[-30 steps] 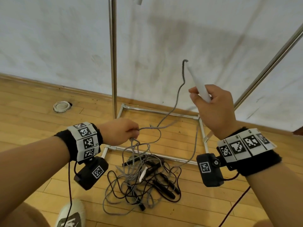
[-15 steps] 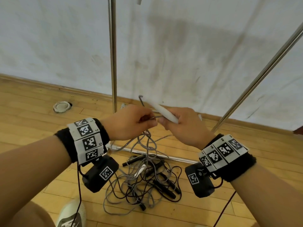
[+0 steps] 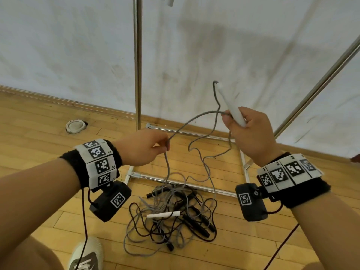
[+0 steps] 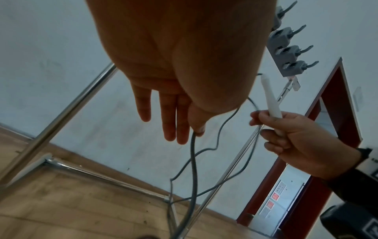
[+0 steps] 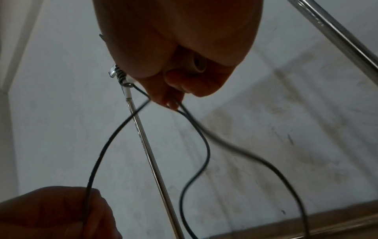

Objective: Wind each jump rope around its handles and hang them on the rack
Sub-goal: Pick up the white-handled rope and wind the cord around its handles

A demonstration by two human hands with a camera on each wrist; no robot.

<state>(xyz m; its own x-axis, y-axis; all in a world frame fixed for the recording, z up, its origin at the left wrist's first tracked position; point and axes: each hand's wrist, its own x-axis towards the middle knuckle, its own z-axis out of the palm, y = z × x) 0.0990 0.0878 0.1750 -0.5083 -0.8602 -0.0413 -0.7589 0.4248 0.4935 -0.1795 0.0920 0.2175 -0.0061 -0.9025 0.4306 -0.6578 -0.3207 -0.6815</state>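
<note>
head view steeply down from above; both wrist views close, upward past the hands (image 3: 251, 131), sharing the rack (image 3: 137, 61)

Head view bright, evenly lit, sharp; straight rack poles (image 3: 137, 61) bow near edges. Soft grey shadow on wall (image 3: 204, 36) above hands. Wrist views dim, palms backlit and dark; grey rope (image 5: 235, 145) motion-blurred below right hand (image 5: 180, 48).
</note>
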